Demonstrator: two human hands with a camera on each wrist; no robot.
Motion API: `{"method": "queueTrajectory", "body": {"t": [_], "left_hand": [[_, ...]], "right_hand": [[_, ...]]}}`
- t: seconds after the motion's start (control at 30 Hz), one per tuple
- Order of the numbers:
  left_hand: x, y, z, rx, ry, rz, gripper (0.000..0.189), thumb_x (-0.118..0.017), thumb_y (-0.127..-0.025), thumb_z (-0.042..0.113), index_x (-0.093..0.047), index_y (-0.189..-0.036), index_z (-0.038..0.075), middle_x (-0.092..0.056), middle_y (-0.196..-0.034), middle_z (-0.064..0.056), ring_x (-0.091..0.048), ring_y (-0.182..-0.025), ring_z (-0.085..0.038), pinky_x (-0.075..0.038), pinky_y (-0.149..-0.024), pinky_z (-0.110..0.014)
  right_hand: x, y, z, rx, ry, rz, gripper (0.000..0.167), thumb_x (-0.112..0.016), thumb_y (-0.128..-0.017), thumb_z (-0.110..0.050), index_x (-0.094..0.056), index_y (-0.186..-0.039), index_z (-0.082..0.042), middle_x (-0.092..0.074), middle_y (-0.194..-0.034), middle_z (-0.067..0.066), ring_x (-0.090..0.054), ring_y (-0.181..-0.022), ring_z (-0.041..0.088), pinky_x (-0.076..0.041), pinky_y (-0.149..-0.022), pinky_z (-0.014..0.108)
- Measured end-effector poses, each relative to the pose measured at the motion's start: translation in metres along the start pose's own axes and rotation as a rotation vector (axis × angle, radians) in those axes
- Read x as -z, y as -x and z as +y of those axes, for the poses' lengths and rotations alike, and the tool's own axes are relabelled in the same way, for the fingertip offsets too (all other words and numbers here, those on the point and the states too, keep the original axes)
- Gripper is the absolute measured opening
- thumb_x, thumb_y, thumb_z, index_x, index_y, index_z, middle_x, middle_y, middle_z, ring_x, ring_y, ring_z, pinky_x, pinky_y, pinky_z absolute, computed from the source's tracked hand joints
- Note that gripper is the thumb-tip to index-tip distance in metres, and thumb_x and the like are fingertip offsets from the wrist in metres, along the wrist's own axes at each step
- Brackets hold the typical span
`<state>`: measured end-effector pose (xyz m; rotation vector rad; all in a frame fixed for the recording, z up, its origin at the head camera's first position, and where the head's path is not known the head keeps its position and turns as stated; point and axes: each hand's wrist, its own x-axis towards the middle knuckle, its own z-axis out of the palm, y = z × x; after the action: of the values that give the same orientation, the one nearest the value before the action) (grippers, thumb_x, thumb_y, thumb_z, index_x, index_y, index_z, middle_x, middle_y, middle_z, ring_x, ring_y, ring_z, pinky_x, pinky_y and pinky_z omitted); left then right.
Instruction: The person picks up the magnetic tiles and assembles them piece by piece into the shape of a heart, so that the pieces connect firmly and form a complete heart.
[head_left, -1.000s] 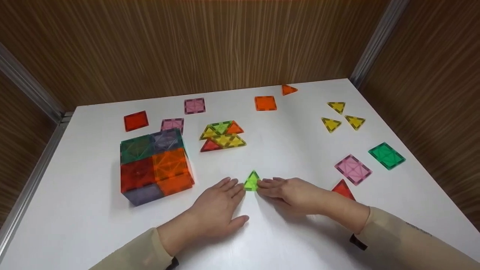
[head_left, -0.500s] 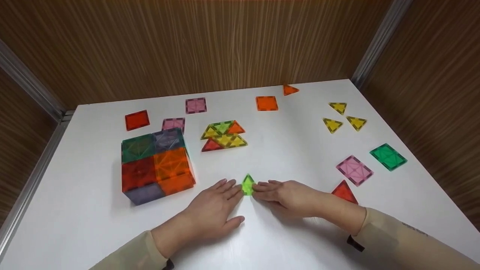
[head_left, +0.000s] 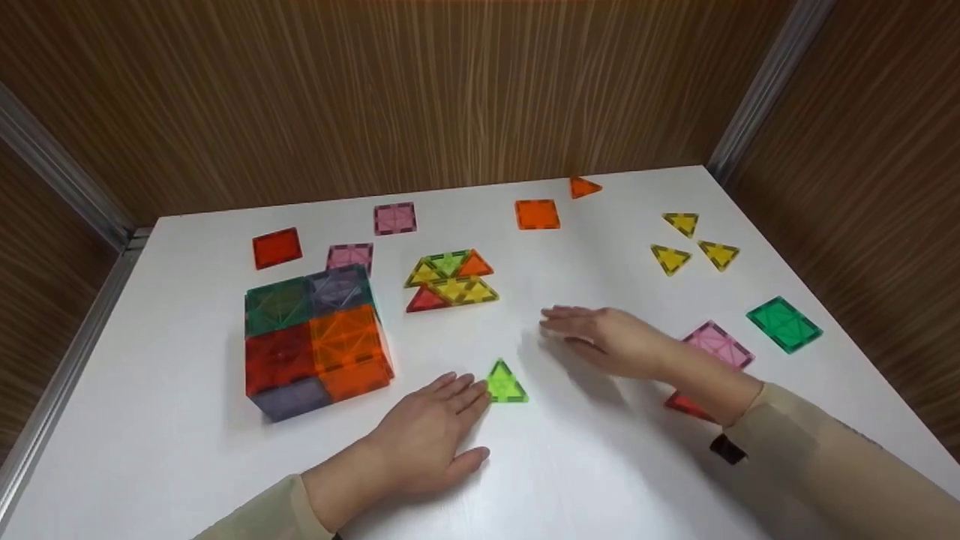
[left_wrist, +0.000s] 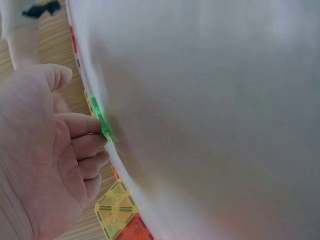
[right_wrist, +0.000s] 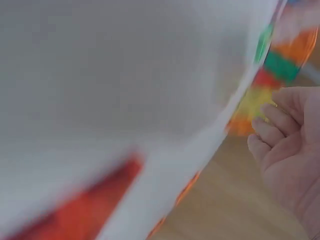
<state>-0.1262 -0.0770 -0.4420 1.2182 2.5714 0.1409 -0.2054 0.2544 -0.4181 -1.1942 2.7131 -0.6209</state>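
My left hand [head_left: 420, 439] lies palm down with straight fingers, its fingertips touching the left edge of a light green triangular magnetic tile [head_left: 507, 386] flat on the white table. The left wrist view shows the same fingertips [left_wrist: 95, 125] at the green triangle tile [left_wrist: 101, 117], seen nearly edge-on. Farther right, my right hand [head_left: 619, 341] is over the table with fingers extended, apart from the green triangle and holding nothing. A flat cluster of yellow, green, orange and red triangle tiles [head_left: 454, 281] lies beyond the green one.
A block built of square tiles [head_left: 345, 337] stands left of the left hand. Under the right forearm, a pink square tile [head_left: 718, 343] and a red triangle [head_left: 686, 405] are partly covered. Yellow triangles [head_left: 670, 259], a green square [head_left: 785, 324] and an orange square [head_left: 537, 214] lie farther out.
My right hand has left the green triangle and moved away to the far right. The triangle has slid slightly nearer, with the left fingertips still at its edge.
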Motion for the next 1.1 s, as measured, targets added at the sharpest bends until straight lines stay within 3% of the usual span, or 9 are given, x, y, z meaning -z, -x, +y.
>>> {"method": "queueTrajectory", "body": {"t": [0.17, 0.33, 0.5, 0.8, 1.0, 1.1], "left_hand": [[0.001, 0.0, -0.001, -0.007, 0.002, -0.008, 0.076, -0.035, -0.11, 0.058, -0.038, -0.164, 0.005, -0.033, -0.171, -0.008, -0.027, -0.159, -0.024, -0.016, -0.13, -0.041], [0.002, 0.001, -0.003, -0.008, 0.026, -0.023, 0.077, -0.033, -0.11, 0.06, -0.037, -0.165, 0.006, -0.032, -0.171, -0.008, -0.026, -0.159, -0.024, -0.017, -0.13, -0.041], [0.004, 0.0, -0.003, -0.014, 0.04, -0.036, 0.078, -0.031, -0.11, 0.061, -0.037, -0.165, 0.007, -0.032, -0.171, -0.007, -0.027, -0.159, -0.022, -0.018, -0.13, -0.041], [0.003, -0.003, -0.002, -0.021, 0.045, -0.055, 0.079, -0.03, -0.11, 0.063, -0.037, -0.165, 0.008, -0.032, -0.171, -0.005, -0.027, -0.159, -0.02, -0.016, -0.13, -0.04], [0.003, -0.004, -0.005, 0.001, 0.063, -0.075, 0.08, -0.029, -0.109, 0.067, -0.034, -0.167, 0.011, -0.03, -0.172, -0.001, -0.024, -0.16, -0.018, -0.015, -0.13, -0.039], [0.003, -0.004, -0.008, 0.009, 0.077, -0.078, 0.08, -0.029, -0.109, 0.067, -0.034, -0.167, 0.011, -0.029, -0.173, -0.001, -0.023, -0.16, -0.017, -0.015, -0.13, -0.039]], "right_hand": [[0.037, -0.021, 0.065, -0.191, 0.018, 0.083, 0.047, -0.062, -0.105, -0.001, -0.057, -0.152, -0.003, -0.052, -0.157, 0.02, -0.049, -0.145, 0.039, -0.041, -0.116, 0.058], [0.061, -0.052, 0.117, -0.458, 0.014, 0.044, 0.053, -0.053, -0.111, -0.014, -0.043, -0.162, -0.008, -0.038, -0.168, 0.018, -0.034, -0.154, 0.04, -0.027, -0.124, 0.06], [0.068, -0.085, 0.154, -0.621, -0.018, -0.01, 0.061, -0.042, -0.114, -0.029, -0.025, -0.169, -0.007, -0.018, -0.175, 0.02, -0.014, -0.161, 0.041, -0.014, -0.128, 0.059], [0.064, -0.118, 0.189, -0.764, -0.11, -0.032, 0.067, -0.031, -0.116, -0.039, -0.008, -0.171, -0.009, 0.001, -0.177, 0.018, 0.002, -0.162, 0.041, -0.003, -0.127, 0.061], [0.061, -0.127, 0.202, -0.885, -0.314, -0.019, 0.071, -0.022, -0.115, -0.048, 0.002, -0.171, -0.011, 0.004, -0.176, 0.02, 0.004, -0.161, 0.043, -0.001, -0.127, 0.063], [0.06, -0.133, 0.204, -0.885, -0.295, -0.065, 0.073, -0.018, -0.114, -0.052, -0.001, -0.171, -0.009, 0.001, -0.175, 0.023, 0.0, -0.16, 0.047, -0.002, -0.126, 0.066]]}}
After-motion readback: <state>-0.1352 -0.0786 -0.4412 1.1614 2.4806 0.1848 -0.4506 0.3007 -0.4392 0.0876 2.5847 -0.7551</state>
